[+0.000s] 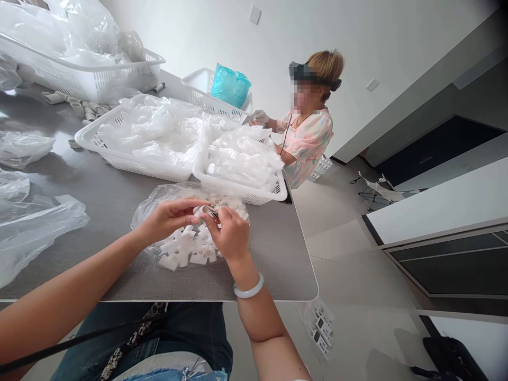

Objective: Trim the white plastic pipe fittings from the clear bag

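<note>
The white fitting is held clear of the table, just above a pile of like fittings that lies on an opened plastic bag. The piece is small and partly hidden by fingers; its long axis cannot be told with certainty, though its open end appears to face the person's right.

The left hand comes in from the left and is closed on the fitting, thumb and fingertips pinching it at that hand's far right edge. The right hand sits directly opposite, fingers curled and closed on a slim dark item whose tip meets the fitting; what kind of item it is cannot be made out. Both hands touch at the piece, with the left bearing it. The right wrist carries a pale bangle.

Beyond the pile, just past the bag, stands a white basket of bagged parts, with a larger basket beside it. At the table's far end, well apart, a co-worker's gloved hand rests near a third basket.
</note>
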Motion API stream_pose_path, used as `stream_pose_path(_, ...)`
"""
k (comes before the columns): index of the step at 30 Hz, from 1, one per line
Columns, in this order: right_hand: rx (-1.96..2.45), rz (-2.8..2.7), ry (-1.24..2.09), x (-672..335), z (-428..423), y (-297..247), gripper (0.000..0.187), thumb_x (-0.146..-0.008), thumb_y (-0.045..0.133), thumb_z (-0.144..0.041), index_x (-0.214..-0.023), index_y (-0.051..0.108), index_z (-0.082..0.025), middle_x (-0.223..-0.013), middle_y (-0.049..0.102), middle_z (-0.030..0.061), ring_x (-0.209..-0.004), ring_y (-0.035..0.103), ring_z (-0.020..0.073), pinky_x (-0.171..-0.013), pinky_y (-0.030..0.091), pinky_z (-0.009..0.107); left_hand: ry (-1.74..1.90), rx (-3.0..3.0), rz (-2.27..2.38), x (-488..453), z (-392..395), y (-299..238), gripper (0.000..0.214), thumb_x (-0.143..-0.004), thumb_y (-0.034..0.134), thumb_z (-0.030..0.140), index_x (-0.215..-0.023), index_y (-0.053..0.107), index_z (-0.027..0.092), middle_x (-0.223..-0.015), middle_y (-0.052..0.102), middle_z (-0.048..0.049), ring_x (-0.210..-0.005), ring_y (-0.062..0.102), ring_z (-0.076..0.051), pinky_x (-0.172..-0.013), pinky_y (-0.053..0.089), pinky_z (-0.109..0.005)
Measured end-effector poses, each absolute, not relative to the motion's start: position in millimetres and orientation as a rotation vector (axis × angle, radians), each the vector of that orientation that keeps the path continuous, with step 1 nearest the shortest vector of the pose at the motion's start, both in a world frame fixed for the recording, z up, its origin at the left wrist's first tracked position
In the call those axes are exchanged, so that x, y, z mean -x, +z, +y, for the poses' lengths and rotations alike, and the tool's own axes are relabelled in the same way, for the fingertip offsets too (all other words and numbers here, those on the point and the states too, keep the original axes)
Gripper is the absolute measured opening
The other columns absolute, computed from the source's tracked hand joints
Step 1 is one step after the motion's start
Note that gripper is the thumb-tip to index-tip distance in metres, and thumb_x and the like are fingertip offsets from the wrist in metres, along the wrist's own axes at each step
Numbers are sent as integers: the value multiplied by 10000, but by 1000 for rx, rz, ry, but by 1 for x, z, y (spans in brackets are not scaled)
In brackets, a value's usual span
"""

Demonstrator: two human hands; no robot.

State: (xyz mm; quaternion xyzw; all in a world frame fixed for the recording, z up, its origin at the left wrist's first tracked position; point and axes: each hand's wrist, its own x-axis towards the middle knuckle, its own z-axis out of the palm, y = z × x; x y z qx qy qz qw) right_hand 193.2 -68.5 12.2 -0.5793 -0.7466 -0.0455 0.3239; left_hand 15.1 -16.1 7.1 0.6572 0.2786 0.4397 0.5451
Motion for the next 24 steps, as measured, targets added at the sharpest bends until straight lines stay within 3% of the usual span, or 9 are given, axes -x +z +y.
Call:
stream_pose_path(6, 1467, -1928, -232, -192, -67, 8, 632, -1027, 219, -603, -649, 526, -201, -562, 529, 3, -543, 511, 104, -498, 248, 222, 1107, -1628, 588, -15, -15, 9, 273, -768, 809, 271, -1040, 790, 282, -961, 702, -45, -496, 476, -98, -442, 431, -253)
stream_pose_path(13, 1445, -1963, -322, -194, -65, 3, 593, -1041, 260, -560, -675, 544, -189, -560, 506, -7, -538, 482, 96, -498, 246, 222, 1035, -1475, 571, -15, -17, 8, 294, -833, 760, 440, -1033, 794, 227, -865, 761, -65, -644, 665, -179, -600, 601, -296)
stream_pose_path(16, 1448, -1969, -318, -192, -67, 4, 578, -1057, 269, -502, -651, 536, -191, -560, 519, -6, -541, 491, 95, -502, 245, 227, 1104, -1466, 619, -17, -18, 7, 345, -802, 789, 461, -1040, 787, 211, -817, 756, -55, -657, 689, -182, -617, 617, -299)
stream_pose_path(20, 1470, -1948, -303, -191, -67, 4, 594, -1052, 247, -533, -669, 544, -190, -569, 538, -5, -539, 503, 94, -499, 243, 223, 1163, -1531, 736, -20, -19, 8, 381, -762, 814, 485, -1018, 791, 203, -916, 762, -74, -729, 708, -200, -623, 608, -292)
stream_pose_path(24, 1466, -1914, -303, -193, -66, 4, 646, -1027, 195, -607, -667, 534, -192, -557, 533, -1, -528, 500, 98, -489, 239, 221, 1164, -1502, 716, -19, -21, 8, 377, -761, 811, 491, -981, 793, 185, -831, 772, -77, -630, 678, -185, -593, 606, -324)
